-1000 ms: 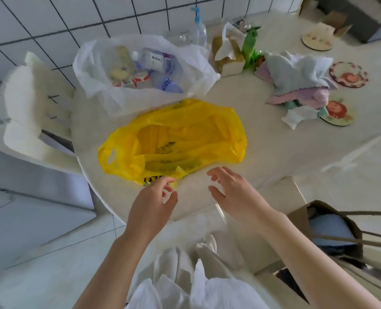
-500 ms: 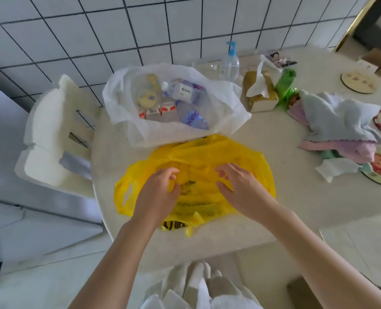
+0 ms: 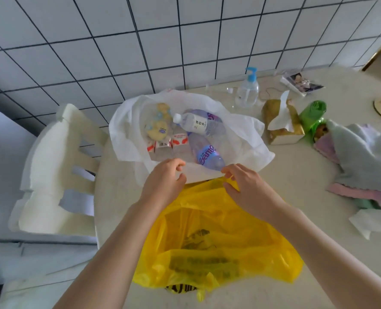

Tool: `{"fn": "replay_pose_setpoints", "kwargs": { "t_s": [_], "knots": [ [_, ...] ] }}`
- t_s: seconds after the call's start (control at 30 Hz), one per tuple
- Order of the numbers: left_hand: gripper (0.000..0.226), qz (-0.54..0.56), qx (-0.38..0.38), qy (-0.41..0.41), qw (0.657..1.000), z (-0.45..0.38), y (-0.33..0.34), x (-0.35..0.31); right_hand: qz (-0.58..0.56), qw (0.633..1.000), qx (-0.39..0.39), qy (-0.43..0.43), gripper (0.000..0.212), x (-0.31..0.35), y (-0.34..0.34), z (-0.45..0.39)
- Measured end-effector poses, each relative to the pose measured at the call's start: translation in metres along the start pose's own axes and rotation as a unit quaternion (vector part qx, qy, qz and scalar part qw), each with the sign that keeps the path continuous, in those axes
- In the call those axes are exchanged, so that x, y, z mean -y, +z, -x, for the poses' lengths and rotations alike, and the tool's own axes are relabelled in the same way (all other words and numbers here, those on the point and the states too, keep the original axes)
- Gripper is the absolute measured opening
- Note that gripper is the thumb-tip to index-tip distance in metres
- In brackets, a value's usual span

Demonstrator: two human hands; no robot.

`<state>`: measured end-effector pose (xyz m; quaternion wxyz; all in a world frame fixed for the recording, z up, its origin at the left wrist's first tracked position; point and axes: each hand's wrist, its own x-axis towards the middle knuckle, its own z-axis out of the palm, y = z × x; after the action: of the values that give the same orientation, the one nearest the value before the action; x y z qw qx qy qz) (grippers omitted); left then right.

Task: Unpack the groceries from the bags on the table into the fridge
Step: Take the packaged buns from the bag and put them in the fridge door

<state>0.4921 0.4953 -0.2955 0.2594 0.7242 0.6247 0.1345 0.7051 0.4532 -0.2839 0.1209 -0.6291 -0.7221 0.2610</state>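
Observation:
A white plastic bag (image 3: 127, 121) lies open on the table (image 3: 296, 175). Inside it are two water bottles (image 3: 199, 123) (image 3: 207, 152), small milk cartons (image 3: 162, 143) and a yellow packet (image 3: 157, 128). A yellow plastic bag (image 3: 218, 230) lies crumpled in front of it, nearer to me. My left hand (image 3: 165, 181) hovers with curled fingers at the white bag's near rim; whether it holds the rim is unclear. My right hand (image 3: 241, 186) pinches the far edge of the yellow bag, which peaks up at its fingertips.
A white chair (image 3: 58, 166) stands against the table's left side by the tiled wall. Behind and to the right of the bags are a pump bottle (image 3: 247, 90), a tissue box (image 3: 281, 123), a green bottle (image 3: 312, 114) and a heap of cloths (image 3: 363, 157).
Both hands moved forward from the table's near edge, over the yellow bag, to its far edge at the white bag's rim. My view has tilted up and closer.

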Motion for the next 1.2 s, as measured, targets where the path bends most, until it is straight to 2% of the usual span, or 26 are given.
{"fn": "replay_pose_setpoints", "kwargs": {
  "t_s": [0.2, 0.3, 0.37, 0.47, 0.53, 0.6, 0.8, 0.97, 1.2],
  "knots": [
    [0.033, -0.048, 0.015, 0.003, 0.999, -0.082, 0.001, -0.003, 0.026, 0.999, 0.035, 0.015, 0.032, -0.025, -0.014, -0.073],
    [0.030, -0.103, 0.017, 0.033, 0.994, -0.124, 0.012, -0.001, 0.013, 0.997, 0.025, 0.072, 0.032, -0.039, -0.007, -0.105],
    [0.028, -0.155, 0.019, 0.079, 0.985, -0.147, 0.022, -0.002, 0.002, 0.994, 0.043, 0.105, 0.034, -0.047, 0.004, -0.126],
    [0.030, -0.229, 0.015, 0.196, 0.954, -0.175, 0.035, -0.006, -0.061, 0.984, 0.082, 0.144, 0.043, -0.054, 0.023, -0.153],
    [0.036, -0.259, 0.002, 0.255, 0.932, -0.192, 0.042, -0.005, -0.081, 0.981, 0.076, 0.160, 0.044, -0.058, 0.033, -0.165],
    [0.040, -0.281, -0.009, 0.275, 0.920, -0.207, 0.044, -0.004, -0.088, 0.981, 0.051, 0.162, 0.044, -0.061, 0.037, -0.173],
    [0.044, -0.295, 0.004, 0.202, 0.934, -0.227, 0.042, 0.012, -0.092, 0.989, -0.001, 0.119, 0.047, -0.071, 0.026, -0.199],
    [0.064, -0.256, -0.008, 0.132, 0.958, -0.216, 0.024, 0.032, -0.072, 0.995, 0.008, 0.064, 0.046, -0.054, 0.019, -0.219],
    [0.065, -0.228, -0.005, 0.072, 0.971, -0.208, 0.010, 0.057, 0.050, 0.997, 0.061, -0.011, 0.047, -0.028, 0.012, -0.254]
  ]
}}
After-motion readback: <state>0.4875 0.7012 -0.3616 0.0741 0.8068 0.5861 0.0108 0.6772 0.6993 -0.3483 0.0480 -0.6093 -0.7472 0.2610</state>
